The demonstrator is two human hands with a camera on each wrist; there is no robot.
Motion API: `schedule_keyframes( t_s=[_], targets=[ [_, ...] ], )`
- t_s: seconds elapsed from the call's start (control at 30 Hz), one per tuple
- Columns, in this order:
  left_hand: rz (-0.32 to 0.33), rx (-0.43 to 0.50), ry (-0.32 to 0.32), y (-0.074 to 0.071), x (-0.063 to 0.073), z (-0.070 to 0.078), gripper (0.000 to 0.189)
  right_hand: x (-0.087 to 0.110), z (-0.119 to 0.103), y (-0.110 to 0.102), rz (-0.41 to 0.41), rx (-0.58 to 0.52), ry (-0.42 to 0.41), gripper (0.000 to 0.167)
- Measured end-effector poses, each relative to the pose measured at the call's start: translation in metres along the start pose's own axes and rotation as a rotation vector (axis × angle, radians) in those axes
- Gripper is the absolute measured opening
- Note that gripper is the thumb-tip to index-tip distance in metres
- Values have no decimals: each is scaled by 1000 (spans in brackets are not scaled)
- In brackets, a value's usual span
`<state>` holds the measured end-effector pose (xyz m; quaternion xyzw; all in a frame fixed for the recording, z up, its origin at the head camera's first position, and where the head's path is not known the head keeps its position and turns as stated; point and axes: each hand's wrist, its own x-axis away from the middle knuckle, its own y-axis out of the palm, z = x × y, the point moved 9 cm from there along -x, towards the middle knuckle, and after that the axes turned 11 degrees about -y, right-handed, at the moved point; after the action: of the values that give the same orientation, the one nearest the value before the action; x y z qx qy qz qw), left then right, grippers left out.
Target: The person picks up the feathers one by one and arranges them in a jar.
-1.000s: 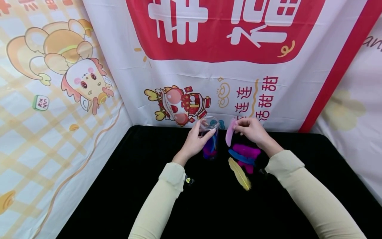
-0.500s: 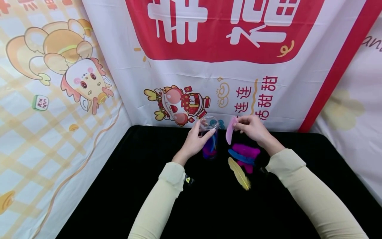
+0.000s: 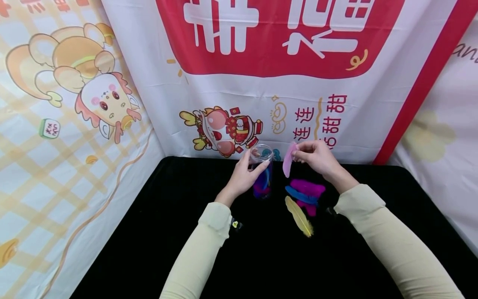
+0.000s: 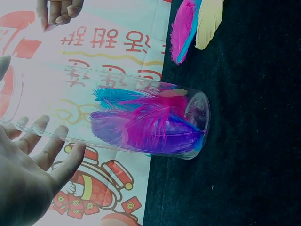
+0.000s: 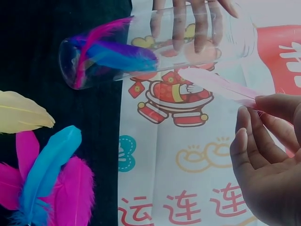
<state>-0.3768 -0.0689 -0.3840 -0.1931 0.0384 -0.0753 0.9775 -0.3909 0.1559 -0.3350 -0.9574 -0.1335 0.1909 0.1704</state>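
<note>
The right hand (image 3: 317, 158) has risen slightly, its thumb and fingers pinching a slender pale-pink feather (image 3: 288, 163). That lift carries the feather farther above the black-cloth bench (image 3: 280, 265), yet leaves it outside the clear cylindrical jar (image 3: 262, 159), apart from it at about two o'clock. The left hand (image 3: 244, 174) stays partly open, curved round the jar's upper wall. Purple, magenta and blue feathers (image 4: 150, 117) lie inside; a long yellow feather (image 3: 300, 218) lies between four and five o'clock.
</note>
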Motion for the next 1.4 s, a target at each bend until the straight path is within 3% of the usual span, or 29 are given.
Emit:
schedule_keyframes(
  t_s=[0.33,1.0,1.4],
  targets=[
    [5,-8,-24,-1,3,2,80,4,-14,-2,9,3,36,27],
    [4,-5,-25,-1,4,2,78,3,-21,-9,82,44,-32,27],
    [6,1,-7,-1,4,3,77,1,-35,-12,129,-17,-14,24]
  ],
)
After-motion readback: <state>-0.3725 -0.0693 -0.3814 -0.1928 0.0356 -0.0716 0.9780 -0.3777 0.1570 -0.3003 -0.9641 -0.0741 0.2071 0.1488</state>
